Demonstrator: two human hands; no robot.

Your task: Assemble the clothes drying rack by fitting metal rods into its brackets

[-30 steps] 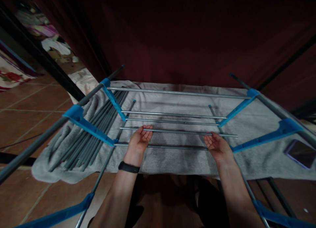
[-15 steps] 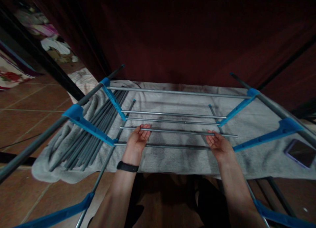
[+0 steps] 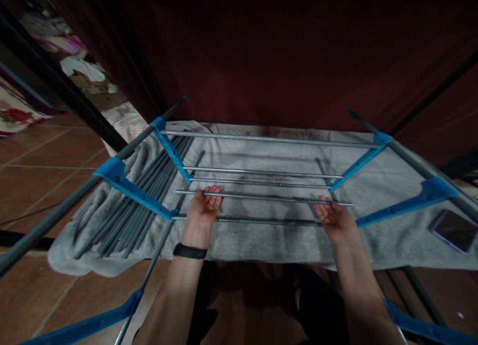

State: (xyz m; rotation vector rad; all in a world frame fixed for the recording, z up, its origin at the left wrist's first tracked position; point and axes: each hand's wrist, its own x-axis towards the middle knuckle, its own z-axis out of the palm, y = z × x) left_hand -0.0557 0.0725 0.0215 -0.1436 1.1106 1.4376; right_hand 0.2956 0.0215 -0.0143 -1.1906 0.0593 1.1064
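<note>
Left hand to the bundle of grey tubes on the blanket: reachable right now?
Probably not directly: the left hand holds a silver tube, and a blue bracket and thin side pole appear to stand between that hand and the grey tubes.

This looks like a room in a home: a soft grey plush blanket point(image 3: 269, 245) spread out, brown square floor tiles point(image 3: 37, 185), a red-flowered pale cloth point(image 3: 17, 117) left, and crumpled white fabric point(image 3: 82, 68) far left.
</note>
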